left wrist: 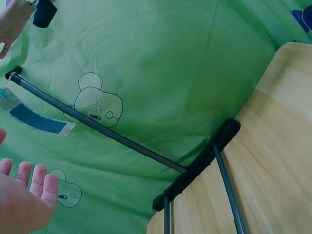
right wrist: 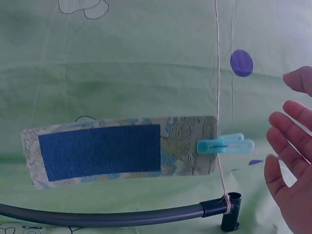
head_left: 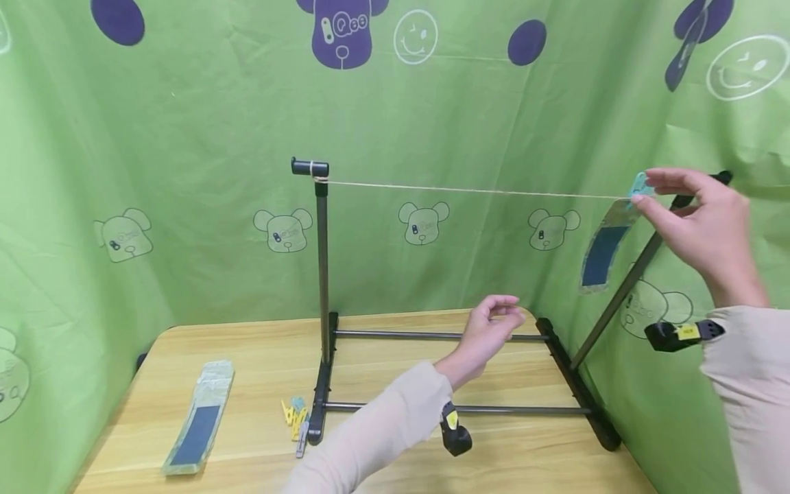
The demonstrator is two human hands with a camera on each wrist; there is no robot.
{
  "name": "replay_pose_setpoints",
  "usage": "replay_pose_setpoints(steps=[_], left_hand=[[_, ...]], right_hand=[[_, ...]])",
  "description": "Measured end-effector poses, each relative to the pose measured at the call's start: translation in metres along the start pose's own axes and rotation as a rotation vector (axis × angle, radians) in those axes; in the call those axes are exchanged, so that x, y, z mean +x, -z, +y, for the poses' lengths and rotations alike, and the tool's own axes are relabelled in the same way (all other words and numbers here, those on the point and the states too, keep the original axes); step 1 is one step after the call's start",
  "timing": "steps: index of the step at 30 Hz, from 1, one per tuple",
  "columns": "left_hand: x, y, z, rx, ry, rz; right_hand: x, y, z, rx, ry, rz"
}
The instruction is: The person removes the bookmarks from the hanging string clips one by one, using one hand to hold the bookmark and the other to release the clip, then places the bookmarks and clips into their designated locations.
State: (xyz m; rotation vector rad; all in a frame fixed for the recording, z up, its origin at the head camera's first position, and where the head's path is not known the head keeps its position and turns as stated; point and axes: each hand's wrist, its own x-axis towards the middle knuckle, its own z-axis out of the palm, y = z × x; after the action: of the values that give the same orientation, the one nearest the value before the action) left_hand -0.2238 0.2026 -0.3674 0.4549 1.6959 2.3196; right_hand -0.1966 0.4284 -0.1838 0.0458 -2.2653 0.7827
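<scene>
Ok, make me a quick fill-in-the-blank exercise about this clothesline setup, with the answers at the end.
1. The packet hangs from the string by a ____ clothespin.
2. The spare packet lies on the ____ table.
3. The loose clothespins lie beside the rack's ____ foot.
4. The backdrop cloth is ____.

Missing words: blue; wooden; left; green

Two flat packets with dark blue panels: one (head_left: 607, 248) hangs by the right hand (head_left: 703, 226), one (head_left: 199, 424) lies left of the left hand (head_left: 487, 329). One taut beige string (head_left: 469, 190). One black metal rack (head_left: 324, 302). One turquoise plastic clothespin (right wrist: 225, 145) on the string, and one small pile of yellow and blue clothespins (head_left: 295, 415).
</scene>
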Motion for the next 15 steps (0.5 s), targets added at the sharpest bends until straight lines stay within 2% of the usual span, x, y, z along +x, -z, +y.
replay_pose_setpoints(steps=[5,11,15], left_hand=[[0.002,-0.009,-0.001,-0.008,0.010,0.022],[0.004,-0.014,-0.006,-0.011,0.018,0.039],[0.007,-0.015,-0.011,-0.010,0.026,0.061]], right_hand=[[0.008,0.004,0.007,-0.053,-0.024,-0.003],[0.015,0.008,0.018,-0.147,-0.044,-0.116],[0.018,0.009,0.025,-0.149,-0.041,-0.175]])
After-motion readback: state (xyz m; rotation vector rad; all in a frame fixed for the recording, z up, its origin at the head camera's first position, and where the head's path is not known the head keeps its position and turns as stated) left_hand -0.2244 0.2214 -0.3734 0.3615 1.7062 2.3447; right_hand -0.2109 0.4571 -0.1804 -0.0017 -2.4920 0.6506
